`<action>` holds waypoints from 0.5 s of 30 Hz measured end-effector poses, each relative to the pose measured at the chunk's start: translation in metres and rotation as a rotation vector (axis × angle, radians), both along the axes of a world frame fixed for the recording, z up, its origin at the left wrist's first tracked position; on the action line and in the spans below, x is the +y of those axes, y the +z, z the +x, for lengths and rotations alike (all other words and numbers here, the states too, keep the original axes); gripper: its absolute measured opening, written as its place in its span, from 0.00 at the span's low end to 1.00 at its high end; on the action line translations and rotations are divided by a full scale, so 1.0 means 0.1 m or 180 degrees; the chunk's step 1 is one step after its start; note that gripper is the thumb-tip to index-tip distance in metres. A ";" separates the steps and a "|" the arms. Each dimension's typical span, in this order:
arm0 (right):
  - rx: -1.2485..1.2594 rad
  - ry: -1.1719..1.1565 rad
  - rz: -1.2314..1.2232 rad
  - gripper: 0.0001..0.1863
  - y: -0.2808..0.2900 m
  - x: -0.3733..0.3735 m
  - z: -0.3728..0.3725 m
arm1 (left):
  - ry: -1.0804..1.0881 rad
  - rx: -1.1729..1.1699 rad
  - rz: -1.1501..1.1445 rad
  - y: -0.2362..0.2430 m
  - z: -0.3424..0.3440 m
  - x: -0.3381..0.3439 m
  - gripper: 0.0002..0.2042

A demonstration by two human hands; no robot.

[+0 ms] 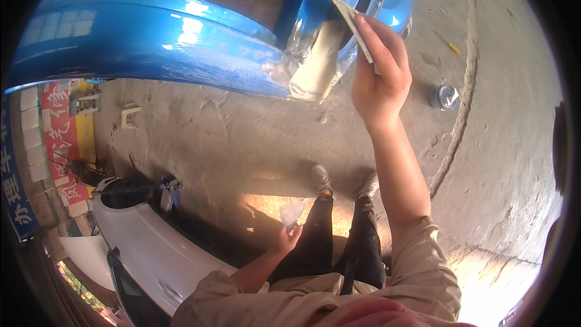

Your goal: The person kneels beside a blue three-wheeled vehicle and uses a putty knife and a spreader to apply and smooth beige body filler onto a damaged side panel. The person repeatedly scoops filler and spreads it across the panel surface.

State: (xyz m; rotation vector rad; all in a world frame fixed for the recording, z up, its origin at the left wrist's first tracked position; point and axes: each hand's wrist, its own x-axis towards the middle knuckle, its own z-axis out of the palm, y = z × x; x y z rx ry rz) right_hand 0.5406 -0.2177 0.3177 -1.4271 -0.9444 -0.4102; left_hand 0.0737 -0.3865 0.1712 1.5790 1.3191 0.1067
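Observation:
My right hand (384, 66) is raised, fingers closed on a flat, pale putty spreader (352, 27) with dried smears on its face. The spreader is tilted beside the corner of a blue car body (224, 36). Cream-coloured body filler (317, 66) covers a band of that corner, with bare, sanded-looking patches around it. Low by my left thigh, my left hand (287, 241) grips a whitish, thin flat piece (293, 212); its exact kind is too small to make out.
Behind me on the left stands a white car (157, 242). An open tin (445, 97) and a yellow-handled tool (448, 42) lie on the concrete floor (242, 127) to the right. A small stool (129, 115) stands at left, near red and blue banners (57, 127).

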 end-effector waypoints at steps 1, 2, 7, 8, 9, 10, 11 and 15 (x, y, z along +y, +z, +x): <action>-0.0142 -0.0019 -0.0064 0.33 -0.02 0.01 0.01 | -0.0007 0.0055 0.0056 -0.01 -0.02 0.02 0.12; -0.0283 -0.0036 -0.0130 0.32 -0.04 0.01 0.01 | -0.0014 0.0110 0.0112 -0.03 -0.04 0.04 0.14; -0.0486 -0.0137 -0.0244 0.30 -0.03 0.00 -0.05 | -0.0006 0.0287 -0.0107 0.03 -0.01 0.14 0.12; -0.0539 -0.0146 -0.0266 0.30 -0.03 -0.01 -0.06 | -0.0042 0.0355 -0.0176 0.05 -0.01 0.15 0.12; -0.0592 -0.0153 -0.0289 0.29 -0.04 -0.01 -0.07 | -0.0073 0.0361 -0.0184 0.01 -0.06 0.15 0.12; -0.0656 -0.0176 -0.0270 0.28 -0.03 -0.02 -0.07 | -0.0103 0.0367 -0.0190 -0.02 -0.10 0.14 0.12; -0.0720 -0.0197 -0.0252 0.28 -0.03 -0.02 -0.07 | -0.0132 0.0374 -0.0197 -0.05 -0.14 0.14 0.12; -0.0748 -0.0119 -0.0212 0.25 -0.06 -0.03 -0.09 | -0.0178 0.0458 -0.0209 -0.08 -0.19 0.12 0.12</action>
